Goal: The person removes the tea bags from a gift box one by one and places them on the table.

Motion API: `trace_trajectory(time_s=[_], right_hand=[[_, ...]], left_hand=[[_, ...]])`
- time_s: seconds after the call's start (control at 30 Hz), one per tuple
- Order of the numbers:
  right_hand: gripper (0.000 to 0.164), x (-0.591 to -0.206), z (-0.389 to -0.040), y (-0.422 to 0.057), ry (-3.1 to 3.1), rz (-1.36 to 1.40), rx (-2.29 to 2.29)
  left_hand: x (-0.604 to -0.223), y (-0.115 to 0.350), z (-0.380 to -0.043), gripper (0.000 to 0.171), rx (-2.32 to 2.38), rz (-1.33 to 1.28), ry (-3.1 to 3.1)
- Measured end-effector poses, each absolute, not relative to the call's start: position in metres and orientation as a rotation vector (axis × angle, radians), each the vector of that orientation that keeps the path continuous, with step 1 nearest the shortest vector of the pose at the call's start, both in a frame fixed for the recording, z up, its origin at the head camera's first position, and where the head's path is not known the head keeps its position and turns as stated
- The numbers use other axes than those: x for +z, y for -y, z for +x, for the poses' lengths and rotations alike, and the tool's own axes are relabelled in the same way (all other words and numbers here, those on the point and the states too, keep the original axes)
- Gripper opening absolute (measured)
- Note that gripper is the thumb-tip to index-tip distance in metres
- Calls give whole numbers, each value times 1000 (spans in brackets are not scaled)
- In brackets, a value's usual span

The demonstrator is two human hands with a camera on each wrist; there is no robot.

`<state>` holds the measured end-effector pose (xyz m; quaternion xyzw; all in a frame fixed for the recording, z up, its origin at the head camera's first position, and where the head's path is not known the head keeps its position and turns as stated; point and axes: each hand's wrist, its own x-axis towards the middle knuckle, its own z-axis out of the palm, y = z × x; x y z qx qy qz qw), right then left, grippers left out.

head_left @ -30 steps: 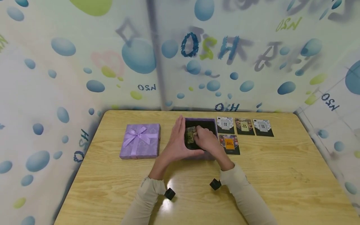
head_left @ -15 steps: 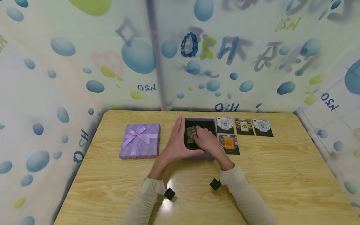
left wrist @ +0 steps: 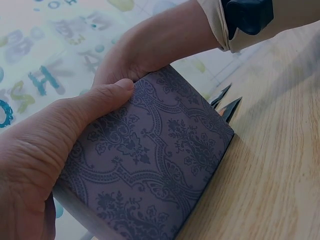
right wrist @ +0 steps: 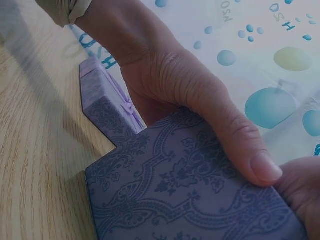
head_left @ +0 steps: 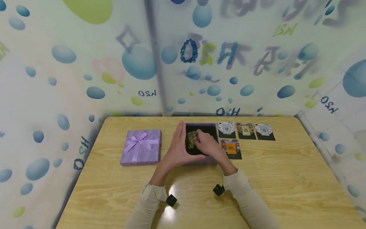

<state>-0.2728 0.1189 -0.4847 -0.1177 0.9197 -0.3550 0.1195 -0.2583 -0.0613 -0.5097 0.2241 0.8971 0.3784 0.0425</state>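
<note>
In the head view, my left hand (head_left: 178, 147) rests against the open purple patterned box (head_left: 211, 161). Its straight fingers lie along the left wall, and the thumb extends along the front. The left wrist view shows that thumb lying on the box wall (left wrist: 150, 150) near the rim. Inside the black-lined box, my right hand (head_left: 208, 144) has curled fingers at the edge of a small dark green printed packet (head_left: 191, 140). The packet lies at the left of the interior, partly covered by those fingers. Both wrist views have the box wall hiding the packet.
A purple lid with a ribbon bow (head_left: 141, 147) sits left of the box. To the right lie several flat printed packets, one with an orange label (head_left: 231, 149) and one with a green label (head_left: 246, 130). The wooden table (head_left: 286, 187) meets a patterned backdrop behind.
The head view has shifted slightly, so the table sits lower in it. The small packet in the box looks slightly more tilted under my right fingers. My left hand stays against the box.
</note>
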Motion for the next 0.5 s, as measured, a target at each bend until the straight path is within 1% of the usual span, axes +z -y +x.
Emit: trace_trajectory(time_s=[0.27, 0.5], right_hand=[[21, -488, -274, -120, -2626, -392, -1124], [28, -489, -276, -124, -2545, -425, -1242]], left_hand=[[-512, 63, -256, 147, 1159, 694, -2756], [-512, 62, -257, 146, 1176, 717, -2749]])
